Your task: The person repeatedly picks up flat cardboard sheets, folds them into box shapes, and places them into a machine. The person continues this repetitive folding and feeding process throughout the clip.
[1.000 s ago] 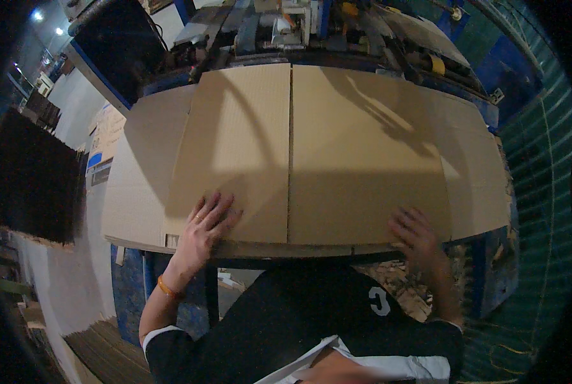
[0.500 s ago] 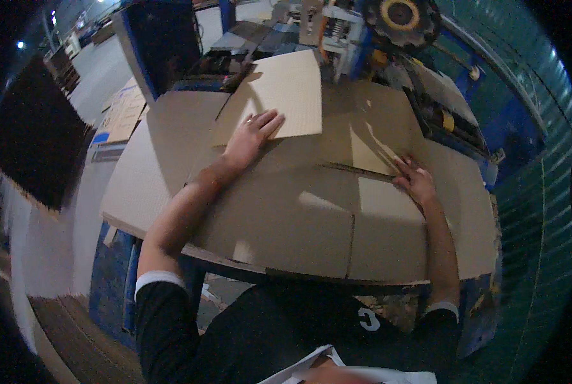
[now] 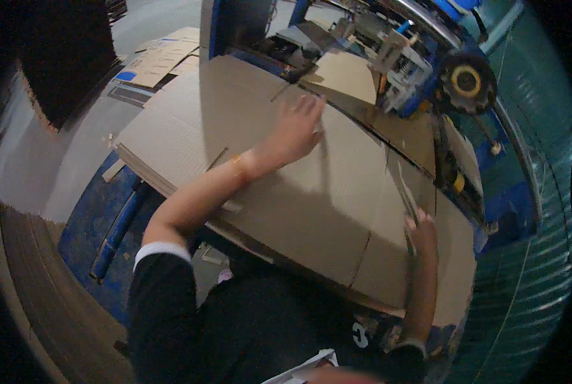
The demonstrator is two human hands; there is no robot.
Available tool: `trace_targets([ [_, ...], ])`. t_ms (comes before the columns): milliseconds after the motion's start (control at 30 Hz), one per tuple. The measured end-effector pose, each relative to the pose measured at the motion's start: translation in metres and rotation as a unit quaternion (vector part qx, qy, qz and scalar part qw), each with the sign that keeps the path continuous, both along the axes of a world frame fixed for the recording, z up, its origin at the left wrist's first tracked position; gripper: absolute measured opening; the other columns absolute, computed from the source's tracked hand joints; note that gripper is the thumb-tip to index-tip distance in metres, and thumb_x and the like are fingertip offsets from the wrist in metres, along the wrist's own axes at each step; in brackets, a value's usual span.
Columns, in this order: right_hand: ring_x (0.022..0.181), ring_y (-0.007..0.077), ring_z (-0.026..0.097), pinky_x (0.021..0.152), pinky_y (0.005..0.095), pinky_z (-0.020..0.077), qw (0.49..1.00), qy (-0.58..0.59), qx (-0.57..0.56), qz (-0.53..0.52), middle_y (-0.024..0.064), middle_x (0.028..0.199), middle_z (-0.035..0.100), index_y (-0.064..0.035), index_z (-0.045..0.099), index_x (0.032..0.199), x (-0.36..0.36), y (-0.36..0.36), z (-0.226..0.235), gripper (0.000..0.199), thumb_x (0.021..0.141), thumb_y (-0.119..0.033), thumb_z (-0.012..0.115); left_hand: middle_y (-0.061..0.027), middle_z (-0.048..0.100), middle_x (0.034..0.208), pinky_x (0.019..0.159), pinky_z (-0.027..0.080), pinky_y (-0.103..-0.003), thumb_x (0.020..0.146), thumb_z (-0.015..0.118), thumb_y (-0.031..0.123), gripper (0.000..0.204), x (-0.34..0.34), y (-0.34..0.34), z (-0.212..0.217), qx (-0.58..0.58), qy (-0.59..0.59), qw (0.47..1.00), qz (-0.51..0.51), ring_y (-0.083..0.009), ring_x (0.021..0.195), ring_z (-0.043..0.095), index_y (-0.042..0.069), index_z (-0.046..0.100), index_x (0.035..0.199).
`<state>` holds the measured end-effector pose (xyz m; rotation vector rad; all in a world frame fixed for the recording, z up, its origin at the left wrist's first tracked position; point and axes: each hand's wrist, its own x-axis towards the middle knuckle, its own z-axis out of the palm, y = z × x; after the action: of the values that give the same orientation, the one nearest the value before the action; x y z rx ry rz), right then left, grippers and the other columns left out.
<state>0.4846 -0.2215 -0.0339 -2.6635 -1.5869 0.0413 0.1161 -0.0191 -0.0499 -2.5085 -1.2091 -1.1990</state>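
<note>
Single head-worn fisheye view, looking steeply down and slightly forward, close over the cardboard sheet (image 3: 286,185) at frame centre. Forearms enter from the lower edge. Edges bend toward the dark rim.

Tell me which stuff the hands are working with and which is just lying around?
In use:
- cardboard sheet
- left hand, flat on it
- right hand, at its edge

Lying about:
- cardboard pieces on the floor
- blue machine with a round wheel
- cardboard scrap
</note>
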Motion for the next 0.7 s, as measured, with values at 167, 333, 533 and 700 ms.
trace_targets([
  [167,0.122,0.0299,0.04,0.099,0.039,0.0332,0.935,-0.063,0.321,-0.138,0.0204,0.133,0.041,-0.0014,0.039,0.131,0.036,-0.171,-0.011,0.058,0.085,-0.032,0.056,-0.0315,0.026,0.138,0.108,0.015,-0.047,0.079,0.063,0.032,0.076,-0.159,-0.067,-0.019,0.013,-0.227,0.908,0.352,-0.041,0.132,0.02,-0.009,0.029,0.132],
  [333,0.112,0.033,0.048,0.092,0.0406,0.0393,0.865,-0.067,0.391,-0.307,0.0222,0.125,0.048,0.0014,0.046,0.123,0.11,-0.258,-0.07,0.054,0.082,-0.032,0.059,-0.0324,0.016,0.141,0.108,0.011,-0.049,0.08,0.061,0.031,0.081,-0.188,-0.107,-0.055,-0.196,-0.259,0.837,0.439,-0.042,0.134,0.011,-0.009,0.018,0.136],
  [533,0.105,0.0335,0.054,0.086,0.0412,0.0449,0.771,-0.013,0.563,-0.297,0.0216,0.12,0.052,0.0027,0.054,0.116,0.127,-0.261,-0.079,0.046,0.08,-0.027,0.06,-0.0318,0.023,0.138,0.107,0.016,-0.046,0.08,0.062,0.028,0.073,-0.185,-0.108,-0.04,-0.19,-0.206,0.863,0.419,-0.0427,0.132,0.017,-0.008,0.027,0.134],
  [700,0.104,0.0296,0.054,0.079,0.0397,0.0475,0.818,-0.058,0.45,-0.353,0.0191,0.12,0.052,0.0034,0.051,0.118,0.123,-0.278,-0.038,0.042,0.078,-0.011,0.055,-0.0181,0.038,0.133,0.101,0.029,-0.038,0.082,0.06,0.014,0.062,-0.196,-0.113,-0.035,-0.048,-0.56,0.796,0.225,-0.0286,0.122,0.037,-0.004,0.03,0.133],
])
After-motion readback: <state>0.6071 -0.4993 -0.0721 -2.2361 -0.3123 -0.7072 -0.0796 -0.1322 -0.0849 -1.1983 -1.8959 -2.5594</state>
